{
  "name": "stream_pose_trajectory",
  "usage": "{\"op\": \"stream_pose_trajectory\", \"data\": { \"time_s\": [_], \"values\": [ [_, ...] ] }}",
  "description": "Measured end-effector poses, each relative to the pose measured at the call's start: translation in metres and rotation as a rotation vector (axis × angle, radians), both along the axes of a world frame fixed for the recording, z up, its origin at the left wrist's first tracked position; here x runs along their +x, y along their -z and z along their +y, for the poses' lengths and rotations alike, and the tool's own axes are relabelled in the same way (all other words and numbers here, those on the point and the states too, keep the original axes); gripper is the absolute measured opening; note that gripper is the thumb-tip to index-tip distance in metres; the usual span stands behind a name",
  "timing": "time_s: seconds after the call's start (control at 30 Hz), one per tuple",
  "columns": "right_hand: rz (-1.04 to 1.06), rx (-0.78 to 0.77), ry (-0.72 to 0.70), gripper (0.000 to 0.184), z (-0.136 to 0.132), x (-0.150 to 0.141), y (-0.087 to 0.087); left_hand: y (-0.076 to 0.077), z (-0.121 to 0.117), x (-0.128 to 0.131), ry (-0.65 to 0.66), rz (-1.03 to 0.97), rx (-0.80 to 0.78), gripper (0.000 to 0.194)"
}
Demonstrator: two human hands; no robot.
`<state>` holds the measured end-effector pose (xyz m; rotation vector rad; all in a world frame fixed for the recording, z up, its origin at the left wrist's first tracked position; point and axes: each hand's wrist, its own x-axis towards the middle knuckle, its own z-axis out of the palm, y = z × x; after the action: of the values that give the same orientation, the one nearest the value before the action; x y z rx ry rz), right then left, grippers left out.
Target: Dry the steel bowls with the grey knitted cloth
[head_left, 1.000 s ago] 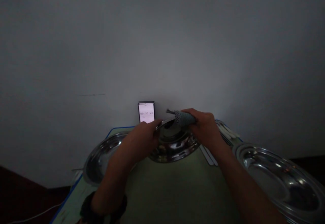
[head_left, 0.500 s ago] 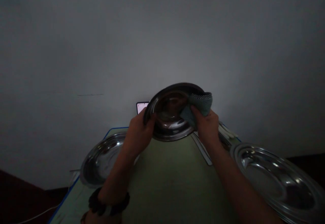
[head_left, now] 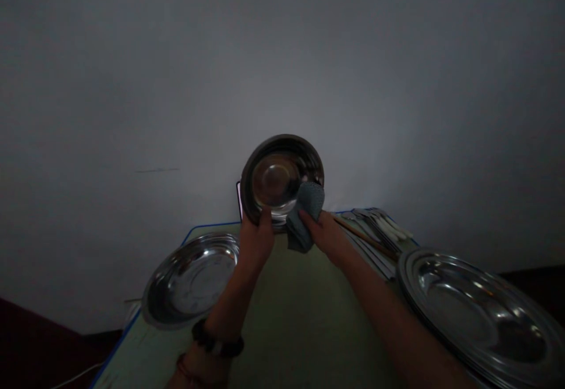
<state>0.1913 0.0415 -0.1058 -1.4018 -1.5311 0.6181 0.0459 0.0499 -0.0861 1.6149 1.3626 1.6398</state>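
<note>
While the room is dim and detail is thin, the layout reads clearly enough, taken left to right.

Far left: a steel plate [head_left: 190, 279] lies flat on the pale green table [head_left: 282, 330], hollow side up, nothing in it that I can make out.

Left hand [head_left: 257, 242]: closed on the lower rim of a steel bowl [head_left: 278, 178], thumb over the near edge. The bowl is held up off the table, tipped so its hollow faces the camera. Inside shows only reflections; no contents visible. A dark bracelet sits on that wrist. A sliver of a phone [head_left: 239, 196] peeks out just behind the bowl's left edge, standing by the wall.

Right hand [head_left: 325, 235]: fingers closed on a grey cloth [head_left: 304, 215], pressing it against the bowl's lower right rim, with the rest of the cloth hanging below.

Judgement: the step in hand looks like wiping the bowl, with the cloth at the rim and not yet in the centre. The next move would call for a steady hold by the left hand while the cloth sweeps round the inner wall, and perhaps a turn of the bowl to reach the far side.

Right of the hands: a row of cutlery [head_left: 379, 224] lies on the table, handles mixed; individual pieces too small to tell.

Far right: a stack of large steel plates [head_left: 477, 312], top one bare apart from glare.
</note>
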Motion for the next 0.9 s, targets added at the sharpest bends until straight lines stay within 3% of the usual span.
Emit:
{"op": "stream_pose_trajectory", "data": {
  "time_s": [0.1, 0.17, 0.27, 0.37, 0.5, 0.6, 0.67, 0.77, 0.9],
  "values": [
    [-0.356, -0.151, -0.007, 0.03, -0.002, 0.014, -0.003, -0.011, 0.002, -0.016, -0.052, 0.131, 0.027, 0.048],
    [-0.434, -0.182, -0.025, 0.025, -0.005, 0.018, -0.003, -0.025, -0.004, -0.026, -0.09, 0.267, -0.009, 0.045],
    [-0.54, -0.211, -0.097, 0.033, -0.013, 0.02, -0.005, -0.045, -0.016, -0.038, -0.102, 0.403, -0.079, 0.043],
    [-0.599, -0.206, -0.129, 0.038, -0.024, 0.024, -0.017, -0.054, -0.022, -0.043, -0.089, 0.455, -0.142, 0.046],
    [-0.714, -0.146, -0.008, 0.036, -0.046, 0.039, -0.04, -0.05, -0.022, -0.034, 0.076, 0.28, -0.199, 0.057],
    [-0.789, -0.128, 0.035, 0.035, -0.061, 0.06, -0.047, -0.045, -0.026, -0.014, 0.292, 0.037, -0.391, 0.071],
    [-0.832, -0.133, 0.078, 0.035, -0.07, 0.082, -0.042, -0.042, -0.031, 0.001, 0.355, -0.051, -0.53, 0.073],
    [-0.916, -0.162, 0.211, 0.044, -0.085, 0.128, -0.026, -0.033, -0.04, 0.019, 0.452, -0.113, -0.673, 0.06],
    [-0.951, -0.287, 0.384, 0.054, -0.104, 0.187, 0.002, -0.015, -0.052, 0.037, 0.656, -0.09, -0.754, 0.046]
  ]
}}
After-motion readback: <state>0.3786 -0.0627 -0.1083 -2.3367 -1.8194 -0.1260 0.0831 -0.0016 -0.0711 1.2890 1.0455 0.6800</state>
